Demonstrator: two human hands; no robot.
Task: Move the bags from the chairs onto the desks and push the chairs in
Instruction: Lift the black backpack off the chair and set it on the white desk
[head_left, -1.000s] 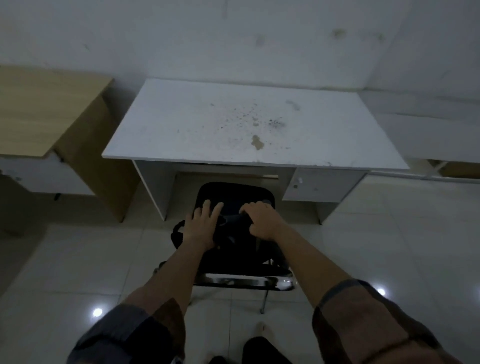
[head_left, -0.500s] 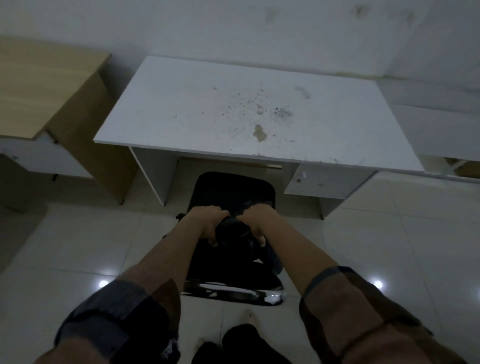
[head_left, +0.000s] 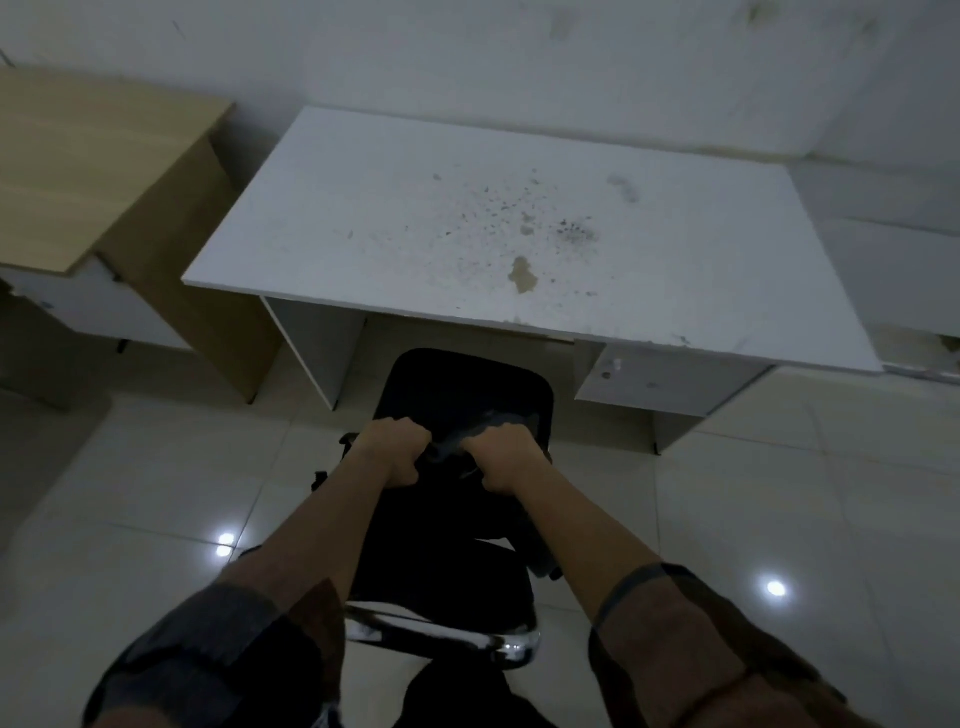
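A black bag (head_left: 447, 525) sits on a black chair (head_left: 467, 387) with a chrome back frame (head_left: 441, 631). The chair stands on the floor just before the white desk (head_left: 415, 218), its front edge near the desk's opening. My left hand (head_left: 395, 449) grips the bag's top at its left, fingers curled round the fabric. My right hand (head_left: 501, 460) grips the top at its right, beside a grey strap. The bag's lower part merges with the dark seat, so I cannot tell whether it rests on the seat or hangs above it.
A wooden desk (head_left: 78, 171) stands to the left, close beside the white one. The white desk has a stained top and a drawer unit (head_left: 649, 382) under its right side. Glossy floor tiles (head_left: 779, 493) surround the chair; a wall rises behind the desks.
My hands lay flat on the bag's top a second ago; both now have their fingers curled round it. My view has moved closer to the white desk.
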